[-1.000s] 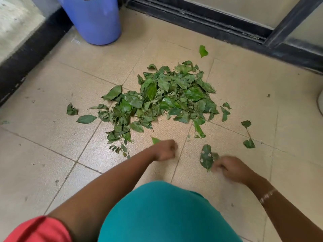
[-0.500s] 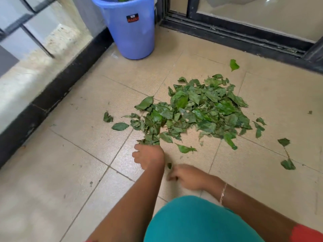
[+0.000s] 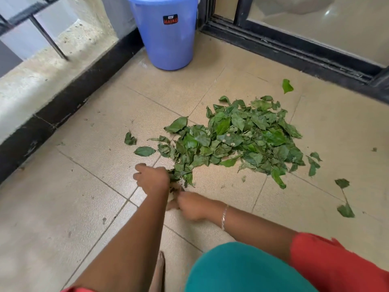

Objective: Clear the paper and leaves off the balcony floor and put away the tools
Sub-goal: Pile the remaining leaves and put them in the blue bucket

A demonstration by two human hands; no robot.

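The left hand (image 3: 152, 179) clutched leaves (image 3: 242, 140) from the pile. The right hand (image 3: 190, 205) was curled, but what it held was unclear. Loose bits could slip out before the bucket (image 3: 166, 39).

I get soft, even daylight, brightest on the pale ledge (image 3: 42, 66) at upper left, which is nearly washed out. The glass door (image 3: 315, 28) carries a small glare spot and hazy reflections. Shadows under the arms on the floor (image 3: 63, 207) are faint. Straight lines bow toward the frame edges. The left hand (image 3: 152, 179), the leaves (image 3: 183, 173) it grips and the right hand (image 3: 190, 205) look slightly smeared.
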